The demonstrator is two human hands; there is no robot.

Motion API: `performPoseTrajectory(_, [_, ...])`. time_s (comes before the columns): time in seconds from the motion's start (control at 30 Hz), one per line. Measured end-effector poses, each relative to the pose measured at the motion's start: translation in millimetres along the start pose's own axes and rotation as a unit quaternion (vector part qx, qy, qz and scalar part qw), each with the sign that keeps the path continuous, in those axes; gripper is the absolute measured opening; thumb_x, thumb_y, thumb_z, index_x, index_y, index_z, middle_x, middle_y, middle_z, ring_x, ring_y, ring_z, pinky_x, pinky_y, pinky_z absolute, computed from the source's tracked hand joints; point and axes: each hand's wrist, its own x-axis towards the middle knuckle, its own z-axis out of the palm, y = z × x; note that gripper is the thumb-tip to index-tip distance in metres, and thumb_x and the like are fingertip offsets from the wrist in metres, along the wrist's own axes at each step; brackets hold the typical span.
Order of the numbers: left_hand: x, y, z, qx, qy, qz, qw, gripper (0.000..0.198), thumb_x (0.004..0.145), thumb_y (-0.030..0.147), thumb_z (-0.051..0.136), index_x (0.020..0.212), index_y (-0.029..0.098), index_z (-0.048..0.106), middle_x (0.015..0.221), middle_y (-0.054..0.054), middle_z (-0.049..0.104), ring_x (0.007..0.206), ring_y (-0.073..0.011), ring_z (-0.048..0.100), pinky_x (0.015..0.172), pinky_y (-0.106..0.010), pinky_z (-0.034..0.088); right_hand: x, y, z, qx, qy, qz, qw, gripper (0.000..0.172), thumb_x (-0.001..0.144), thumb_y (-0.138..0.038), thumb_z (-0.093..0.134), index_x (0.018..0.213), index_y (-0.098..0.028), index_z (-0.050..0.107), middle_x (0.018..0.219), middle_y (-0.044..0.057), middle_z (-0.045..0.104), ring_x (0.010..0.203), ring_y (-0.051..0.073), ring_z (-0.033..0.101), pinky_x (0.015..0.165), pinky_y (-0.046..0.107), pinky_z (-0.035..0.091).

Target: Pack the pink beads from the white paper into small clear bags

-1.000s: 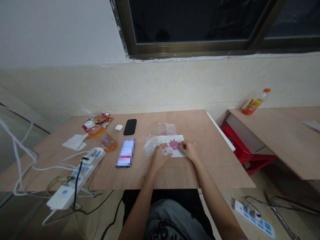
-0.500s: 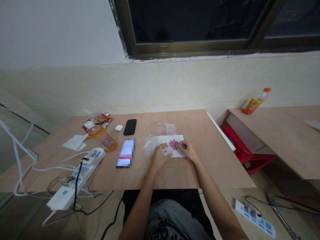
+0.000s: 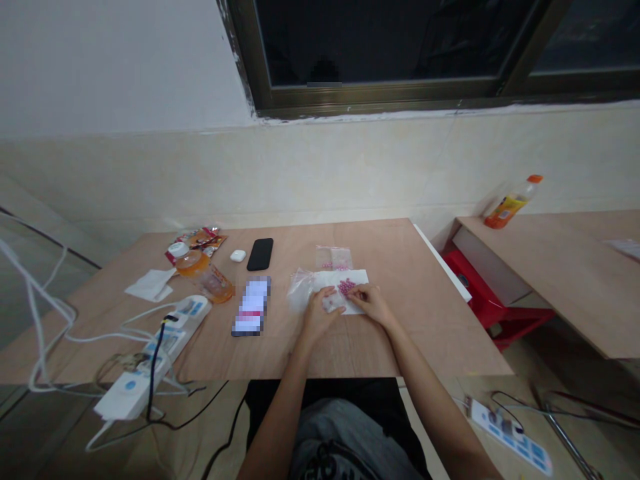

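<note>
My left hand (image 3: 319,312) rests on a white paper sheet (image 3: 353,301), its fingers on a small clear plastic bag (image 3: 333,303). My right hand (image 3: 373,303) lies just to the right, fingertips drawn together at the edge of a small heap of pink beads (image 3: 346,287). A larger clear plastic bag (image 3: 302,291) lies crumpled at the sheet's left end. Behind the sheet is a small zip bag (image 3: 333,258) with pink beads inside.
On the wooden table (image 3: 415,320) are a black phone (image 3: 260,254), a white earbud case (image 3: 238,255), a blurred screen device (image 3: 252,306), an orange-capped bottle (image 3: 210,280), snack wrappers (image 3: 197,240), tissue (image 3: 150,285) and a white power strip (image 3: 160,350).
My right hand has slid slightly left, its fingertips closer over the pink beads. My left hand and the bags have barely moved.
</note>
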Motion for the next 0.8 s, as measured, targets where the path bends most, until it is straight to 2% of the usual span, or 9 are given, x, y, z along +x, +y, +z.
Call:
performPoseTrajectory(0.13, [-0.6,-1.0,0.5,0.008,0.003,0.001,1.000,0.056,0.066,0.019,0.077,0.118,0.022,0.057,0.117,-0.009,0.062,0.109,-0.0217,0.059,0.091,-0.038,0.046,-0.2,8.7,-10.5,-0.065,0.025,0.016,0.997,0.020,0.082,-0.035,0.061,0.082,-0.019,0.074,0.067,0.003,0.067,0.056,0.014,0.051,0.058,0.026,0.036])
performPoseTrajectory(0.27, [-0.3,-2.5,1.4,0.012,0.007,0.004,1.000,0.056,0.065,0.018,0.078,0.117,0.022,0.057,0.117,-0.008,0.063,0.108,-0.0213,0.059,0.093,-0.039,0.045,-1.4,13.5,-13.9,-0.113,0.014,0.025,0.993,0.016,0.080,-0.034,0.064,0.081,-0.021,0.073,0.067,0.002,0.066,0.060,0.015,0.054,0.063,0.027,0.035])
performPoseTrajectory(0.43, [0.4,-1.8,1.1,0.001,0.004,0.003,1.000,0.056,0.065,0.019,0.077,0.118,0.022,0.056,0.117,-0.009,0.063,0.108,-0.0216,0.059,0.092,-0.039,0.046,-2.9,10.9,-12.7,-0.134,-0.004,0.028,0.991,0.016,0.078,-0.035,0.065,0.076,-0.020,0.071,0.065,0.001,0.065,0.063,0.015,0.055,0.068,0.028,0.033])
performPoseTrajectory(0.67, [0.8,-3.1,1.7,0.004,0.009,0.002,1.000,0.056,0.064,0.019,0.078,0.116,0.023,0.058,0.116,-0.007,0.063,0.109,-0.0220,0.058,0.094,-0.039,0.044,-2.7,7.5,-13.7,-0.143,-0.015,0.035,0.989,0.016,0.078,-0.034,0.064,0.072,-0.019,0.068,0.064,0.000,0.063,0.061,0.014,0.054,0.066,0.027,0.031])
performPoseTrajectory(0.8, [14.1,2.3,-1.0,-0.015,-0.005,-0.037,0.999,0.056,0.060,0.020,0.081,0.112,0.021,0.060,0.107,-0.008,0.066,0.101,-0.0224,0.061,0.089,-0.038,0.047,-2.8,2.7,-13.7,-0.151,-0.018,0.029,0.988,0.019,0.079,-0.034,0.062,0.069,-0.019,0.066,0.065,0.001,0.065,0.061,0.014,0.053,0.067,0.027,0.030])
